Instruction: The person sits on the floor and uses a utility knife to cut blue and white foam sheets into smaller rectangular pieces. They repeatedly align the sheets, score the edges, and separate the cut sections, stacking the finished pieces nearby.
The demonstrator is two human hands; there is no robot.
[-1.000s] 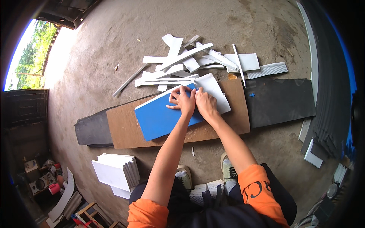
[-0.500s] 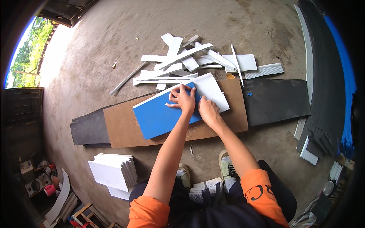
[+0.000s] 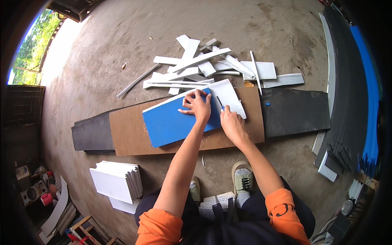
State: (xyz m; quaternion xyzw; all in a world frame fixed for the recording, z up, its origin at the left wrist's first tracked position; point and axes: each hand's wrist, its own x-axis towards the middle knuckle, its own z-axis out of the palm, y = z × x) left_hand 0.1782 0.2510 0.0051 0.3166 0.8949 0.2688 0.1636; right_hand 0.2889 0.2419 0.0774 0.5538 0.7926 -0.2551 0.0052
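A blue board [image 3: 175, 122] lies at a slant over a white sheet [image 3: 226, 96] on a brown board [image 3: 130, 134]. My left hand [image 3: 198, 107] presses down near the blue board's right end, fingers arched and apart, fingertips on its surface. Just right of that end, my right hand [image 3: 233, 123] is closed round a utility knife [image 3: 221, 104]. The knife's dark, thin tip points up and left above the white sheet, apart from the blue board's edge. Most of the handle is hidden in my fist.
White offcut strips [image 3: 196, 61] lie heaped beyond the boards. Dark sheets [image 3: 296, 110] extend under the brown board at both ends. A stack of white pieces [image 3: 116, 179] stands at the near left. Long black and blue sheets [image 3: 343, 94] line the right side. My shoes [image 3: 243, 177] are close by.
My right hand has drawn back toward me and slightly right, away from the blue board's edge, so the knife tip now shows. My left hand stays put on the board.
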